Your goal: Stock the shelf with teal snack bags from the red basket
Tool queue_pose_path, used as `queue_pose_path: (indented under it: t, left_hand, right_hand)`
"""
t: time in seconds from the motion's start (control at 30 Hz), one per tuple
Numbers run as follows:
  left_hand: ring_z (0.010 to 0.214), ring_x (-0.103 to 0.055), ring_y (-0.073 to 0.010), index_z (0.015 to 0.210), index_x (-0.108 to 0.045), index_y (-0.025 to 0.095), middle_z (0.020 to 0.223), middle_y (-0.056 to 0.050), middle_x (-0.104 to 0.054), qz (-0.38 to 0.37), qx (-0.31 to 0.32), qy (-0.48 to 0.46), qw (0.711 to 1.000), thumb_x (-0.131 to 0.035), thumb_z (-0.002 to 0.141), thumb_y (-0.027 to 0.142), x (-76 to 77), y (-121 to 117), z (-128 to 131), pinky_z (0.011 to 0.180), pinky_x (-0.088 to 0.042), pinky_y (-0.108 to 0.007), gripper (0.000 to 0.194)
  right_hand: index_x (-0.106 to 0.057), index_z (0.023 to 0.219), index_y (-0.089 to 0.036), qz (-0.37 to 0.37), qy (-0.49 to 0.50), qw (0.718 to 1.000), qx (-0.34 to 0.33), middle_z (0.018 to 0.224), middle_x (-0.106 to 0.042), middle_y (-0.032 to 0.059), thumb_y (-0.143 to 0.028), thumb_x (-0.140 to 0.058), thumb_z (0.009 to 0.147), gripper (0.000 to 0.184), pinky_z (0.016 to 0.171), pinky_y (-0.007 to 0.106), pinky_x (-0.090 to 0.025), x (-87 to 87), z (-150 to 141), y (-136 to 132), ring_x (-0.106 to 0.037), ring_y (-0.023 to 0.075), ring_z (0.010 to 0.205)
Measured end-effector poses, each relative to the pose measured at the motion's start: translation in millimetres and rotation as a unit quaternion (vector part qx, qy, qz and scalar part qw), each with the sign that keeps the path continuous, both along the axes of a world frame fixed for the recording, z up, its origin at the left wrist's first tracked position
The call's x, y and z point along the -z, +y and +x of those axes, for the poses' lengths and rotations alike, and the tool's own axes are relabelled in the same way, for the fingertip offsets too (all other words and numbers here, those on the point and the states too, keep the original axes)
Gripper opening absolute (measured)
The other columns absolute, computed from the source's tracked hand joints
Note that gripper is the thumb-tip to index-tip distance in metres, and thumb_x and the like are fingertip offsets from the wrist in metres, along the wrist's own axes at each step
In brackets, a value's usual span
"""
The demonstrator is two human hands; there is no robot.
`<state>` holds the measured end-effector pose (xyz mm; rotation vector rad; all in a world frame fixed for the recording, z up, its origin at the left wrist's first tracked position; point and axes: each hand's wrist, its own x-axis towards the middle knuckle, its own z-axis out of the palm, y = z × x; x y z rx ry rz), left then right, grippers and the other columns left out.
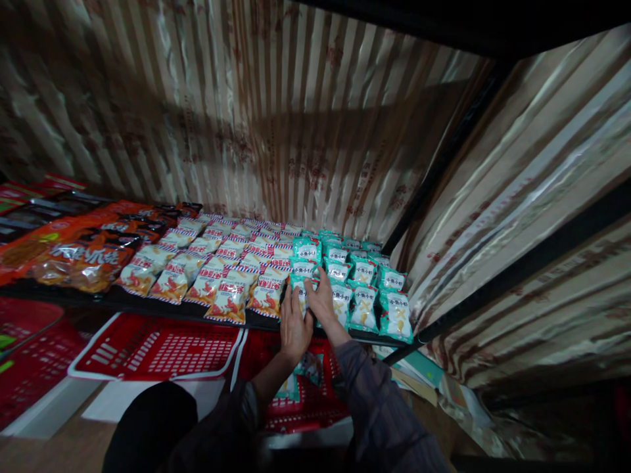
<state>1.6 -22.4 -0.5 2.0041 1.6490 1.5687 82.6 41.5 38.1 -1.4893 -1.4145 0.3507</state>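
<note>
At the front left of the teal bags, my left hand [296, 330] and my right hand [322, 303] are on either side of one teal-and-white snack bag [302, 302]. The left fingers lie along the bag's left side, pointing up. From the right, the right hand's fingers curl over its upper part, and they partly cover it. Directly behind stands another teal snack bag [302, 269]. More teal bags [365, 309] stand in rows to the right. Red-and-white snack bags [227, 295] lie in rows to the left of my hands.
A dark shelf [162, 306] carries the bags, with orange packs [89, 256] at left. Below are a red basket [162, 348] and another red basket [296, 414] holding teal packs. A dark metal post [448, 154] rises at right before striped plastic curtain [296, 131].
</note>
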Motion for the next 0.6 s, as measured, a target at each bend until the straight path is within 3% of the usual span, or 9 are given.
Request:
queue_pose_path:
  t: [0.27,0.43,0.6]
  left_hand:
    - [0.142,-0.032,-0.0306,0.148,-0.026,0.013,0.151,-0.021,-0.036,-0.022,-0.034,0.009,0.999,-0.045,0.089,0.024,-4.2,0.9,-2.4,0.110,-0.038,-0.050,0.063]
    - [0.141,-0.035,-0.0317,0.148,-0.026,0.013,0.150,-0.022,-0.037,-0.020,-0.050,0.028,0.998,-0.047,0.089,0.027,-2.4,-1.8,1.0,0.108,-0.040,-0.051,0.064]
    - [0.138,-0.039,-0.0327,0.149,-0.024,0.012,0.150,-0.023,-0.036,-0.017,-0.048,0.039,0.998,-0.049,0.089,0.029,0.5,-4.0,5.5,0.106,-0.042,-0.051,0.067]
  right_hand:
    - [-0.051,0.134,-0.013,0.052,-0.113,0.992,-0.009,0.143,-0.046,0.0171,-0.033,-0.049,0.087,0.051,0.111,0.044,-0.037,-9.2,-5.6,4.4,-0.039,0.0273,0.137]
    - [-0.058,0.128,-0.010,0.064,-0.161,0.984,-0.049,0.137,-0.053,0.0178,-0.030,-0.048,0.088,0.045,0.113,0.046,-0.035,-12.2,0.6,14.3,-0.042,0.0278,0.135]
    - [-0.058,0.129,-0.009,0.031,-0.210,0.976,-0.044,0.137,-0.055,0.0185,-0.032,-0.045,0.091,0.046,0.111,0.044,-0.037,-22.3,6.1,19.6,-0.046,0.0275,0.132]
